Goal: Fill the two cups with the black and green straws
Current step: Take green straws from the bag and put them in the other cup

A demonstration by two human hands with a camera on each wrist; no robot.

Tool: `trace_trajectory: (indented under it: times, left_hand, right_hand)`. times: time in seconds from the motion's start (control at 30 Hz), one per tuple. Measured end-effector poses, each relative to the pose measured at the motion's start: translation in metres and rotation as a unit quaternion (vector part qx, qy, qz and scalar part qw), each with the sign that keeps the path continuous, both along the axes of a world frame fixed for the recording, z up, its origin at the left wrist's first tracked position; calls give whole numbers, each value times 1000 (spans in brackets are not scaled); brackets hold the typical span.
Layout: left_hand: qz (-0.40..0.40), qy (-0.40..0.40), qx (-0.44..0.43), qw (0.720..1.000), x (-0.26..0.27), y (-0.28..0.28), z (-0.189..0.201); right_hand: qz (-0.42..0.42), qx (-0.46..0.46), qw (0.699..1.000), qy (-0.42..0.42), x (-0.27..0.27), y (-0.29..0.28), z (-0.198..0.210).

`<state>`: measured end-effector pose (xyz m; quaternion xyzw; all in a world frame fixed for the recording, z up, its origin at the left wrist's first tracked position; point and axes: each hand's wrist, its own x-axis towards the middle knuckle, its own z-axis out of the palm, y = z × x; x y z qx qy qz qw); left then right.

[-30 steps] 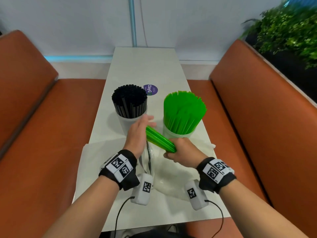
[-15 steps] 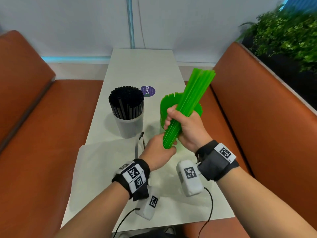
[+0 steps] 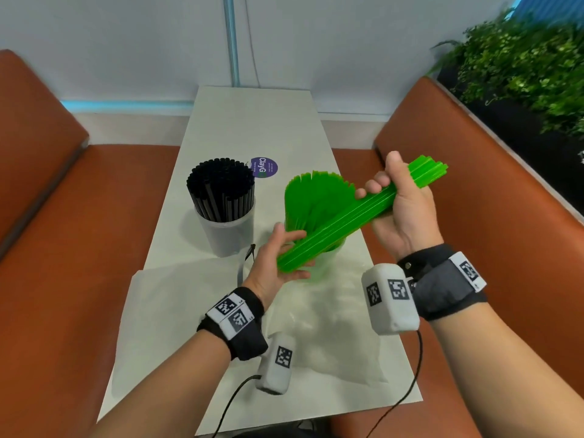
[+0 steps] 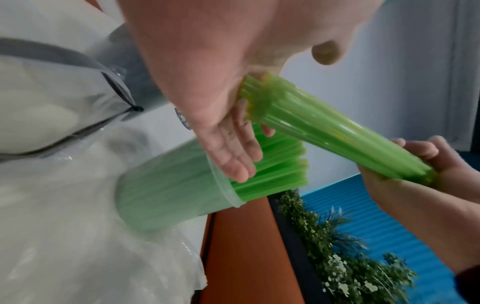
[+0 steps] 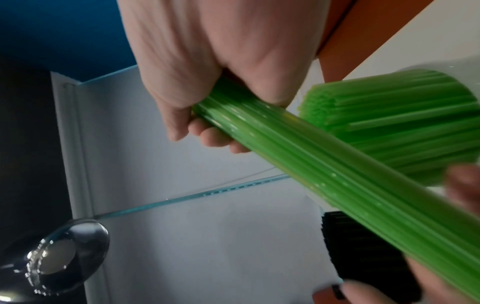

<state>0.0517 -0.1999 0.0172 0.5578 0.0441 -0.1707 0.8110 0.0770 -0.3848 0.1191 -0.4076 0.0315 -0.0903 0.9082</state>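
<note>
We observed two cups on the white table [image 3: 240, 121]. The left cup [image 3: 229, 235] held a full load of black straws [image 3: 221, 191], standing upright. The right cup [image 4: 171, 185] held green straws [image 3: 316, 200], fanned out above its rim; in the head view the cup body was mostly hidden behind our hands. The right hand [image 3: 404, 213] was wrapped around a loose bundle of green straws [image 3: 347, 219], gripping it near its far end and holding it tilted above the right cup. The left hand [image 3: 278, 260] had its fingers extended, its palm against the bundle's near end. A clear plastic bag [image 3: 331, 327] lay at the table's near edge; its contents could not be determined.
</note>
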Motion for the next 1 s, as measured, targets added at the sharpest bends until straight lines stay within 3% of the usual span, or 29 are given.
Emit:
trace_trajectory:
  times: [0.07,0.17,0.27,0.33,0.43,0.73,0.83,0.93,1.0]
  left_hand:
    - [-2,9,8,1000,3,-4,1]
    - [-17,-44,195,980,8,-4,-3]
    - [-69,-133,433,889,14,3,-18]
    - [-116,-156,510,838,12,3,-25]
    - [-155,-147,542,813,9,-1,-30]
    - [-160,-150,559,800,12,1,-27]
    - [-158,-154,561,798,11,1,-28]
    - [-157,-157,561,797,11,3,-29]
    - [-155,-162,559,798,11,3,-29]
  right_hand:
    - [-3,-4,1000,1,-2,3,-5]
    - [-28,-64,997,-15,0,-1,-3]
    - [-63,-169,981,-66,3,-10,3]
    - [-81,-237,963,-95,5,-10,3]
    - [-101,-313,936,-122,8,-5,3]
    - [-139,-401,896,-131,23,15,-7]
    - [-122,-459,878,-59,30,20,-32]
    - [-129,-560,817,43,30,20,-62]
    - [-130,-557,819,51,25,24,-73]
